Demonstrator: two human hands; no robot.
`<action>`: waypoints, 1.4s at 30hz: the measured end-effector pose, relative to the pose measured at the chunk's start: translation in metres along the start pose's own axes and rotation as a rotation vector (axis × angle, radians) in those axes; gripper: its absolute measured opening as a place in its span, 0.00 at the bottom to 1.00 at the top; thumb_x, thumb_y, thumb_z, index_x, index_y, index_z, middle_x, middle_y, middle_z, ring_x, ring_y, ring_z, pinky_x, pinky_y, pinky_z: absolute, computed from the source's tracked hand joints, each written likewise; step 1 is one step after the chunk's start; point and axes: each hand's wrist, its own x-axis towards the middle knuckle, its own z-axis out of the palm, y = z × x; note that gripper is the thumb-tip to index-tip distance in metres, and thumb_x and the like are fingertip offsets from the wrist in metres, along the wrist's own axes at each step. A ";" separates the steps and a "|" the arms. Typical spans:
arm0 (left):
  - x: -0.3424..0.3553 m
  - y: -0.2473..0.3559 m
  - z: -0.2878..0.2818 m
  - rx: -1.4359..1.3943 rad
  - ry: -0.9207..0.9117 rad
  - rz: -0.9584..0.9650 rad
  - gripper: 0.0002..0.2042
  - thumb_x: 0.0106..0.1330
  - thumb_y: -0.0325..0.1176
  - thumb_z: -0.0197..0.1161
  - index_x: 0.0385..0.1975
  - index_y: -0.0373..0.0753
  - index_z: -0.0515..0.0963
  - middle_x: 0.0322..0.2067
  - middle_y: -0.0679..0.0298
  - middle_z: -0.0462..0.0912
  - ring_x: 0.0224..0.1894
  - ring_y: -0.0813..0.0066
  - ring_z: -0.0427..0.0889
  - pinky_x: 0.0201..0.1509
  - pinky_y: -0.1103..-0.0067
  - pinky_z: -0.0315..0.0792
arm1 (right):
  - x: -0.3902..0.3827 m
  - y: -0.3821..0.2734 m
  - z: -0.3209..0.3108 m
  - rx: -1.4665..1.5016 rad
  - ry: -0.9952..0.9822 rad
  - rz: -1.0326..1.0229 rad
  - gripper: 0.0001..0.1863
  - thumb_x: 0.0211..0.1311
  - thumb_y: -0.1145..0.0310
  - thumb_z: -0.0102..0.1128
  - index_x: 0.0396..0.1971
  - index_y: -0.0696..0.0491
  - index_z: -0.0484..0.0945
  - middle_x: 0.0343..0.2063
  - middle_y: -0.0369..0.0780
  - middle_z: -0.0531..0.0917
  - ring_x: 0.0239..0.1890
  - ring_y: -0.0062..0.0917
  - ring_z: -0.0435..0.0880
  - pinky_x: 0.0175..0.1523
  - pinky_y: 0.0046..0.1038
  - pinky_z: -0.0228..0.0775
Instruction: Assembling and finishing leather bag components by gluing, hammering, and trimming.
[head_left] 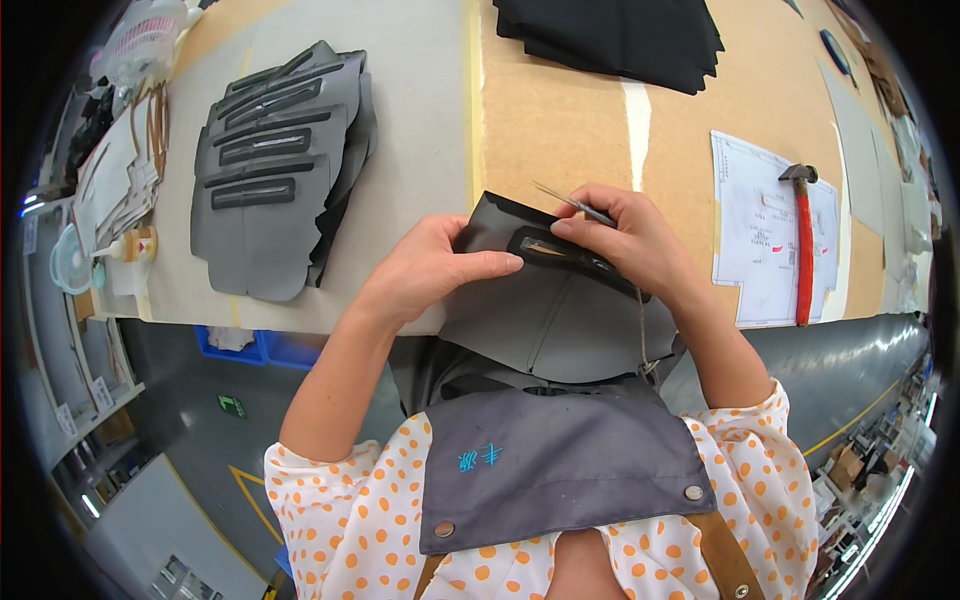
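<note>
A grey fabric piece (520,320) with a black-bordered slot (540,248) hangs over the table's near edge at my lap. My left hand (425,265) grips its left side, thumb resting on top beside the slot. My right hand (630,245) is closed round slender pointed metal tweezers (585,209), their tips pointing up-left above the fabric's black upper edge, while its thumb lies just above the slot. A thin grey cord (643,340) hangs below my right hand. What my fingers do behind the fabric is hidden.
A stack of grey slotted pieces (270,240) lies left, black fabric (610,40) at the back. A red-handled hammer (804,260) lies on paper (745,250) to the right. A glue bottle (135,245) and paper patterns (115,190) sit far left, blue bins (260,350) below the table.
</note>
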 end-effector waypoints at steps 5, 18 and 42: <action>0.007 -0.001 -0.003 -0.012 -0.010 0.028 0.16 0.60 0.33 0.78 0.44 0.32 0.85 0.37 0.64 0.88 0.39 0.79 0.84 0.48 0.80 0.76 | -0.018 0.012 -0.002 0.248 0.110 -0.240 0.17 0.72 0.57 0.66 0.47 0.57 0.79 0.33 0.32 0.83 0.34 0.13 0.76 0.40 0.21 0.69; 0.009 0.010 -0.001 0.015 -0.030 0.006 0.16 0.58 0.33 0.78 0.43 0.32 0.85 0.38 0.62 0.88 0.39 0.79 0.85 0.49 0.80 0.77 | -0.024 0.006 -0.009 0.137 -0.027 0.039 0.14 0.69 0.58 0.68 0.37 0.55 0.82 0.26 0.30 0.81 0.29 0.11 0.74 0.34 0.18 0.65; 0.014 0.003 -0.003 0.009 -0.051 0.001 0.18 0.59 0.32 0.77 0.46 0.31 0.85 0.41 0.61 0.89 0.42 0.77 0.85 0.52 0.79 0.78 | -0.022 0.005 -0.007 0.167 -0.038 0.064 0.13 0.70 0.59 0.68 0.36 0.56 0.82 0.25 0.29 0.80 0.29 0.10 0.74 0.34 0.17 0.64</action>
